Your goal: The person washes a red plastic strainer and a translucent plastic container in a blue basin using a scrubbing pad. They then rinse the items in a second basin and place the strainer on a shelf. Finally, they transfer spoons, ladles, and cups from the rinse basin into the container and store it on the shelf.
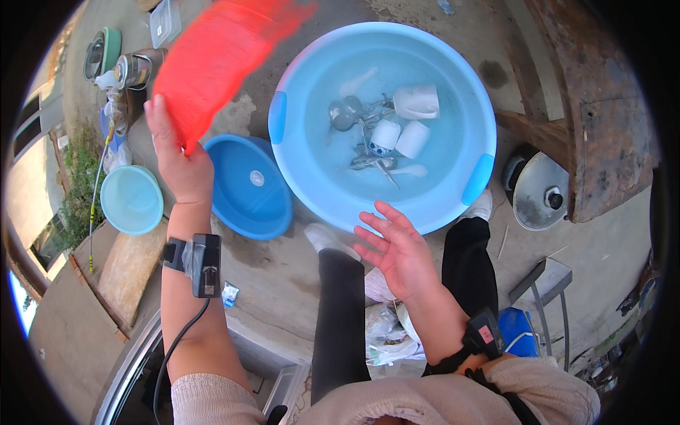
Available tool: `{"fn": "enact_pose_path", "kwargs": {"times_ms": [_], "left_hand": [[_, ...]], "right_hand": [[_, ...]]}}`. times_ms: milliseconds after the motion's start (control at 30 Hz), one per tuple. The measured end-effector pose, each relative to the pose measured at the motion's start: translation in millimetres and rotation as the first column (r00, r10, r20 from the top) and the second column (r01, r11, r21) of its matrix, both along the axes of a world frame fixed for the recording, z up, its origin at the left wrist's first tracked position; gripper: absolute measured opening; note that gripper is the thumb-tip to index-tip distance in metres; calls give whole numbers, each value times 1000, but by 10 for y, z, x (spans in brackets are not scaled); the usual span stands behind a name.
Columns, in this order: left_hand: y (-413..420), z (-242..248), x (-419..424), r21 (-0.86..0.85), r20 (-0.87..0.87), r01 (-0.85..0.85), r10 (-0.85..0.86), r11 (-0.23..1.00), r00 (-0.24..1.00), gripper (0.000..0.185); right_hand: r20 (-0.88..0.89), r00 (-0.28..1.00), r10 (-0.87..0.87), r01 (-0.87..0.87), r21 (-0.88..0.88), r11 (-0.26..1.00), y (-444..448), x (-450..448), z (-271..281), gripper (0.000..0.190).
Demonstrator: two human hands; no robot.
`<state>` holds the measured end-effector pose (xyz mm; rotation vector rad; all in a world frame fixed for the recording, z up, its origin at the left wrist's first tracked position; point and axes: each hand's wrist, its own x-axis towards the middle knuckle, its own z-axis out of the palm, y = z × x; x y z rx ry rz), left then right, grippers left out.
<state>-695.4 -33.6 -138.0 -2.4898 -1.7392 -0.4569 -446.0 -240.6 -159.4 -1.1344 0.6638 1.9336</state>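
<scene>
My left hand [183, 172], raised at the upper left, grips a thin red sheet [210, 69], perhaps a plastic bag. The sheet spreads upward and blurs at its far end. Before me stands a large light blue plastic tub [291, 162] with water in it. Under the water lie a white mug [416, 102], two smaller white cups [413, 139], a white spoon [410, 170] and a tangle of metal cutlery [380, 163]. Beside the tub's near rim, my right hand [401, 252] is held palm up, fingers apart and holding nothing.
A darker blue basin [239, 204] adjoins the tub's left side, with a pale green basin [132, 199] farther left. To the right sit a lidded pot [542, 199] and a worn brown panel [611, 106]. Plastic bags [390, 332] lie between my legs.
</scene>
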Motion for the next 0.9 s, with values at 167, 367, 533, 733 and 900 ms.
{"fn": "enact_pose_path", "kwargs": {"times_ms": [167, 367, 533, 733, 900], "left_hand": [[-15, -3, -1, 19, 233, -130, 122, 991, 965, 68], [-80, 33, -231, -256, 531, -345, 430, 903, 731, 56], [-391, 101, -514, -543, 756, -485, 650, 685, 72, 58], [-797, 26, -875, -602, 717, -593, 689, 534, -107, 65], [-1220, -106, -1280, -598, 698, -696, 685, 397, -209, 68]], "right_hand": [[12, 1000, -2, 2, 17, 1000, -5, -16, -1, 49], [5, 1000, 12, -12, -10, 1000, 15, -25, -3, 49], [20, 999, 37, -37, -2, 999, 32, -38, 40, 49], [36, 997, 73, -74, 24, 997, 5, -139, 14, 49], [48, 993, 107, -108, 17, 994, -47, -288, -41, 48]]}}
